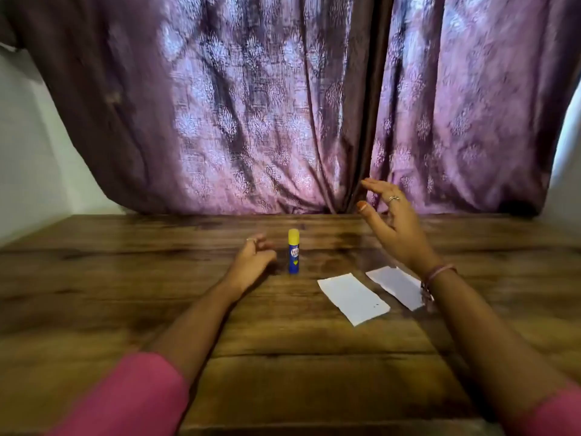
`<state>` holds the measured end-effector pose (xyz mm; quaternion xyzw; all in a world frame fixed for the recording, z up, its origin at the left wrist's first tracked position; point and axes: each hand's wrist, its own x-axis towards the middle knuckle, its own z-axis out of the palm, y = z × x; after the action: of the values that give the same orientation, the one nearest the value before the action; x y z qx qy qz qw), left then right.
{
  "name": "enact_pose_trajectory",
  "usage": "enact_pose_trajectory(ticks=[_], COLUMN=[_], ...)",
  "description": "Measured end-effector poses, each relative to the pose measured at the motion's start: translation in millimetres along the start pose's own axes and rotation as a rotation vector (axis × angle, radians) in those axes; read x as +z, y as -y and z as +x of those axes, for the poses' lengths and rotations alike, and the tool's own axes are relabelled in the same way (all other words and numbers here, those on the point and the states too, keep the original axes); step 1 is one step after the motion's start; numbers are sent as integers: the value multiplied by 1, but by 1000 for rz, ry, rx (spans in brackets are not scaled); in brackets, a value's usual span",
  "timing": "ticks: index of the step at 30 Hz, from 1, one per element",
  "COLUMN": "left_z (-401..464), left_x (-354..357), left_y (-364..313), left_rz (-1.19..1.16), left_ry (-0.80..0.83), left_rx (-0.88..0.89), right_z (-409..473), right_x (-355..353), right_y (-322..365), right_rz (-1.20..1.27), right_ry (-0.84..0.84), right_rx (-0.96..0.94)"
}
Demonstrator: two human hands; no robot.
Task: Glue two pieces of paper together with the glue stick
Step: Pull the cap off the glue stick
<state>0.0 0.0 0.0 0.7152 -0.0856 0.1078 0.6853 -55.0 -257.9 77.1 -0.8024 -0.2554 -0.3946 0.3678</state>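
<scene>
Capped glue stick point(293, 251) upright (both hands empty) beside papers point(353, 299).

- There is one view only, from a wide-angle camera worn on the person's head.
- It looks forward and a little down, over the wooden desk point(283, 357) toward the purple curtain point(251, 105) behind it.
- Both forearms enter from the bottom edge, so the camera sits close above the near side of the desk.
- The wide lens bends the desk edges and the curtain at the sides.
</scene>
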Motion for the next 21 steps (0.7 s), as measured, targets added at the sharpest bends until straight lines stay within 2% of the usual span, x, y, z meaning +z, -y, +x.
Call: enact_pose_trajectory(ticks=[3,5,9,13,17,21], left_z=[-3,-1,4,7,4,-3], left_x=[6,8,9,7,6,13], left_y=[2,0,-2,1,-1,-8], left_rz=[226,315,369,305,250,230], left_ry=[249,311,308,318,325,271], left_rx=[-1,-3,31,60,69,164], right_z=[10,15,11,4,6,5], right_x=[-2,3,17,20,15,16], right_y=[-6,-5,-7,-10,-3,7], right_rz=[-14,84,259,254,340,363], right_ry=[55,128,153,315,291,276], right_rx=[95,215,319,344,346,344])
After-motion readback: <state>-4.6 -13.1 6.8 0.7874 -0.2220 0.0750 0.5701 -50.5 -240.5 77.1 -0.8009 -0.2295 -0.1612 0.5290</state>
